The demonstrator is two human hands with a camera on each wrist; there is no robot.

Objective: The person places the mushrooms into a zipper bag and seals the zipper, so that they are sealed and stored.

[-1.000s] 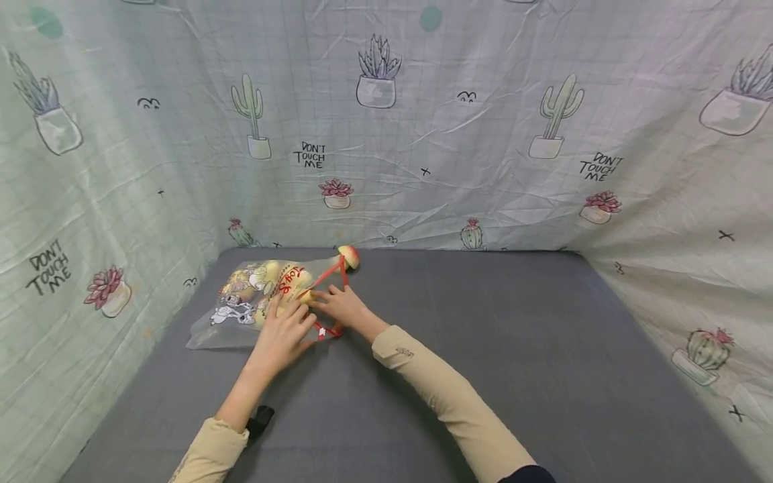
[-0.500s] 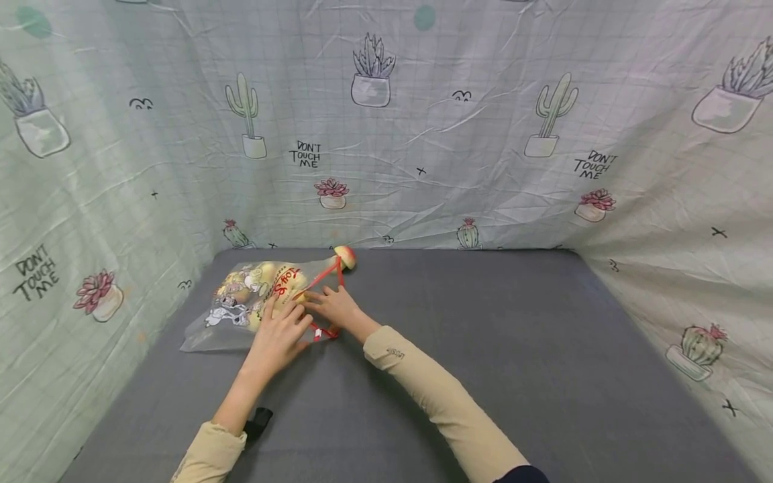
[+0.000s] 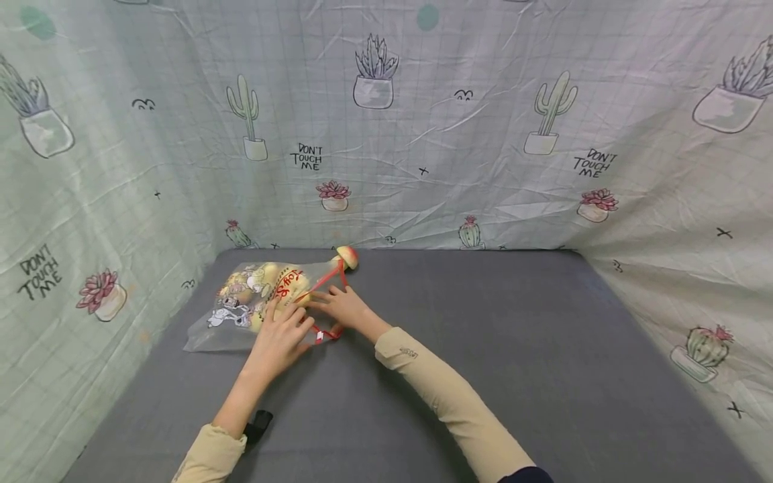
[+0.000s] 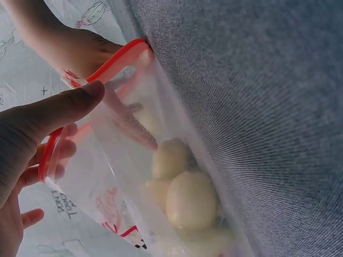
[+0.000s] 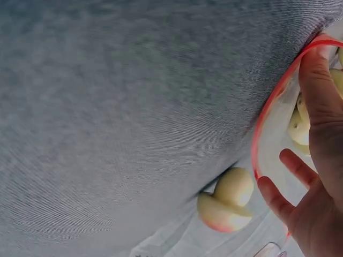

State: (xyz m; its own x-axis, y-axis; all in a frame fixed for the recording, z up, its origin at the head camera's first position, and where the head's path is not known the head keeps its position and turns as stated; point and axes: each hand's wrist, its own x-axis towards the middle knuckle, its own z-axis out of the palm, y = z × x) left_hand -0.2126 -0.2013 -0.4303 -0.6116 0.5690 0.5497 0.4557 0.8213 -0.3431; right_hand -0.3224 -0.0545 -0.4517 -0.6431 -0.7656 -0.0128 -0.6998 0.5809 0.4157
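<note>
Plastic bag (image 3: 256, 290) is barely shifted, so access is kept: red rim (image 4: 114, 61) pinched by left hand (image 3: 281, 337), right hand (image 3: 347, 309) inserted, fingers loosely extended.

Head view high, facing forward-down; wrist views close, tilted; all share bag (image 3: 260, 292).

Clear printed bag (image 3: 244, 295), red-rimmed, lying on grey surface (image 3: 513, 335), mouth open, pale rounded pieces (image 4: 191, 201) inside, mushroom-shaped piece (image 5: 225, 201) with reddish cap outside, near mouth.
</note>
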